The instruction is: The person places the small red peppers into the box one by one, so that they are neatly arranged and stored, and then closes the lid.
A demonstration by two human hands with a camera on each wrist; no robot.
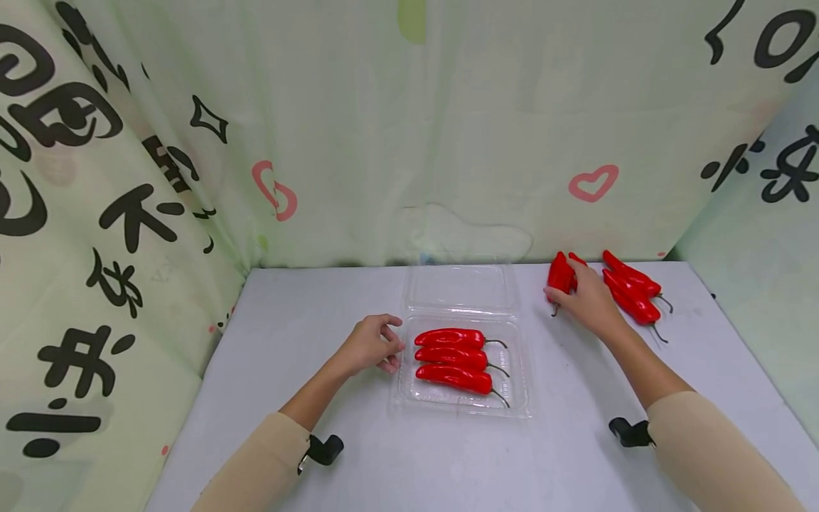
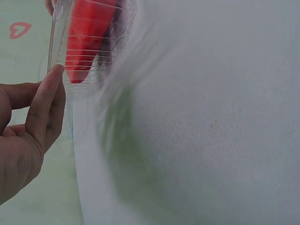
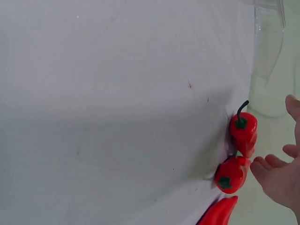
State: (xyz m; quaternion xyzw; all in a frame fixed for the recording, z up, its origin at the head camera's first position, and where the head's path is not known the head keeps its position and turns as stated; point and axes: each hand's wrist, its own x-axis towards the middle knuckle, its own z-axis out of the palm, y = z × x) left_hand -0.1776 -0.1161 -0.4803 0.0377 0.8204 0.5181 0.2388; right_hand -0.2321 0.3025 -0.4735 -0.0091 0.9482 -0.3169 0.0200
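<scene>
My left hand (image 1: 372, 345) is at the left side of a clear plastic clamshell box (image 1: 467, 409), its bent fingers right at the rim. In the left wrist view a fingertip (image 2: 57, 70) meets the box's edge. Three red chili peppers (image 1: 453, 357) lie side by side in the box, stems to the right. At the back right, my right hand (image 1: 587, 302) reaches over two more red peppers (image 1: 560, 273), thumb and fingers spread apart above them. The right wrist view shows the fingers (image 3: 267, 168) close beside one pepper (image 3: 230, 176).
The box's clear lid (image 1: 461, 288) is folded back toward the table's rear edge. Two further red peppers (image 1: 633, 302) lie to the right of my right hand. A patterned curtain (image 1: 486, 142) hangs behind the white table (image 1: 307, 299), with more curtain at both sides.
</scene>
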